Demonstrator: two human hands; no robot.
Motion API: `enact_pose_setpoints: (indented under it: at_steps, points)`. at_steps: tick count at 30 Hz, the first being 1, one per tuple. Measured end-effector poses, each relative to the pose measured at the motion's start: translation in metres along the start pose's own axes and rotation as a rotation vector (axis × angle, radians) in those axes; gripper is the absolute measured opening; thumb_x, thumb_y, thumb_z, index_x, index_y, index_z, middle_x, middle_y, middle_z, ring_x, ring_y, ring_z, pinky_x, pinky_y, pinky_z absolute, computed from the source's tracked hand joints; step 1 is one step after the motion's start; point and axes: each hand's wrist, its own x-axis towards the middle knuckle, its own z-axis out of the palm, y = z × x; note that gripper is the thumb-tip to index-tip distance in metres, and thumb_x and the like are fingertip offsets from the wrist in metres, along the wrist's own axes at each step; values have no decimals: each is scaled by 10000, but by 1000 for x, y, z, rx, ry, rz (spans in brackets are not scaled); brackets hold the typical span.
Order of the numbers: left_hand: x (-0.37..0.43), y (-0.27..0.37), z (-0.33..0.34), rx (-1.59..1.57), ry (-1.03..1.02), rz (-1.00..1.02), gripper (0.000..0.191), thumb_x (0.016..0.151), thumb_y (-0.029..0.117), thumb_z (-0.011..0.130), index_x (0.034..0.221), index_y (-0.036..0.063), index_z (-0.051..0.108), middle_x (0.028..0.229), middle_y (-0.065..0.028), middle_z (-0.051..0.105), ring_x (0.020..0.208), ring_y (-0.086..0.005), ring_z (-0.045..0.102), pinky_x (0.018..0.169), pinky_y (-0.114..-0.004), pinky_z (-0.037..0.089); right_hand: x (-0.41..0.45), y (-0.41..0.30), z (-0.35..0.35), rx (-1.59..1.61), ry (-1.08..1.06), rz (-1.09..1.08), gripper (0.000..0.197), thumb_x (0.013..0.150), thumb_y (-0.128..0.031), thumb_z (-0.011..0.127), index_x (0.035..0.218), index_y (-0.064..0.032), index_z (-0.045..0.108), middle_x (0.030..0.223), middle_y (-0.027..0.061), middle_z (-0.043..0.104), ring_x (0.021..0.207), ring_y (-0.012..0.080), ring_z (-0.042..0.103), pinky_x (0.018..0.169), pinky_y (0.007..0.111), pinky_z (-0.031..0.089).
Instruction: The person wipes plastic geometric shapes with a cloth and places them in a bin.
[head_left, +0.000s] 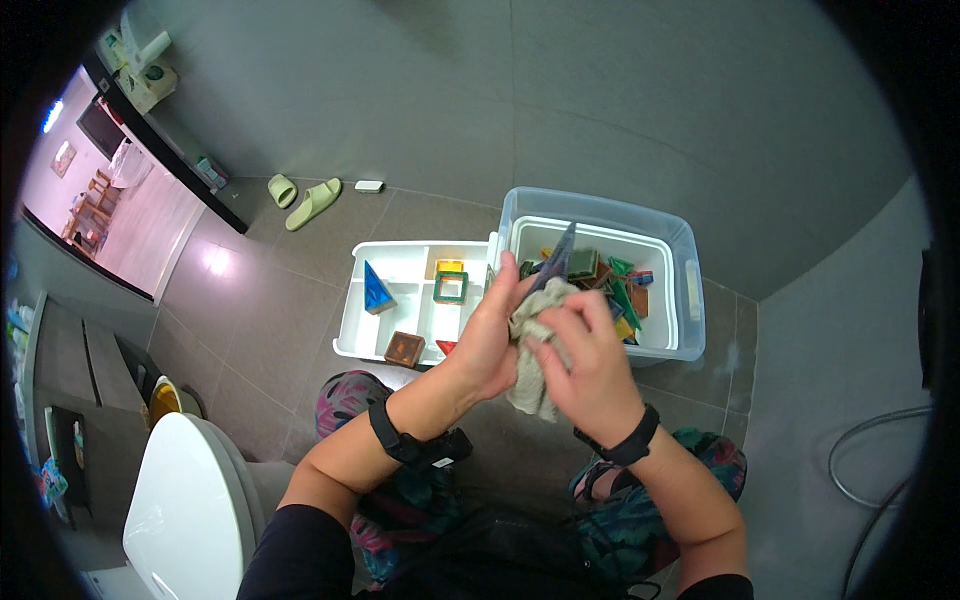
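Observation:
My left hand (486, 330) holds a dark purple, translucent pointed tile (556, 259), its tip sticking up past the fingers. Pressed against the tile's lower part is a crumpled beige cloth (534, 375), gripped by my right hand (589, 356). Both hands are above the gap between two containers. On the left is a white divided tray (386, 319), carrying a blue triangular stack (377, 289), green square frame tiles (451, 288), a brown square stack (404, 349) and a partly covered red piece (445, 346). Mixed coloured tiles (619, 289) lie inside a white-lined clear plastic bin (694, 300).
Light green slippers (315, 204) and a small white object (369, 186) lie by the grey wall. A white toilet (191, 502) stands at lower left, near a bin (174, 399). At right hangs a shower hose (844, 450). A doorway (127, 195) opens at upper left.

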Motion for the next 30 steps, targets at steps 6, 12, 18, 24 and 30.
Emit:
enact_pose_setpoints:
  at_steps: [6,12,18,24,30]
  points:
    - [-6,-9,7,78,-77,-59,437,1029,373,480,1308,41,536,1213,-72,613,1110,-159,587,964,-330,471,22,24,-24,-130,251,68,211,827,-68,691,1004,2,599,1021,158,541,919,349,591,802,392,480]
    - [-1,-1,2,195,14,82,296,1030,211,497,1230,13,587,1107,-36,654,999,-101,604,893,-272,480,23,23,-25,109,222,247,207,829,-89,701,973,1,582,951,147,576,896,322,599,794,370,476]
    - [6,5,-10,153,192,323,296,1026,183,501,1249,-1,565,1069,-53,652,950,-109,607,861,-264,488,1,4,-4,56,51,100,216,795,-46,694,959,3,562,966,160,529,891,341,584,779,384,481]
    - [4,3,-6,277,122,244,349,1005,176,542,1296,-17,562,1117,-75,655,983,-123,615,875,-279,496,15,13,-21,83,138,160,198,806,-65,712,939,8,584,908,125,567,843,279,600,758,350,484]
    - [0,3,0,287,-42,53,414,1023,196,511,1400,27,495,1207,-48,635,1056,-114,589,955,-269,453,22,18,-27,398,224,383,195,837,-88,711,958,4,588,925,90,594,862,198,603,767,312,479]
